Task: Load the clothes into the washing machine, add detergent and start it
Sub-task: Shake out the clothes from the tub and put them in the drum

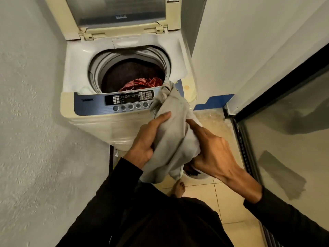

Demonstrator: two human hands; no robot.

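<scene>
Head cam: both hands, left hand [146,139] and right hand [210,150], grip the grey garment [170,122]; its long axis points up-left toward the drum [131,72], probably just ahead.

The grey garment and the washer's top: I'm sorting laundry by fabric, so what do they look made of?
The grey garment looks like soft matte knit, maybe cotton jersey: it drapes and bunches in both hands. The washer's top looks like smooth moulded plastic, cream and yellowed, with a faint sheen. The fibre itself cannot be told.
</scene>
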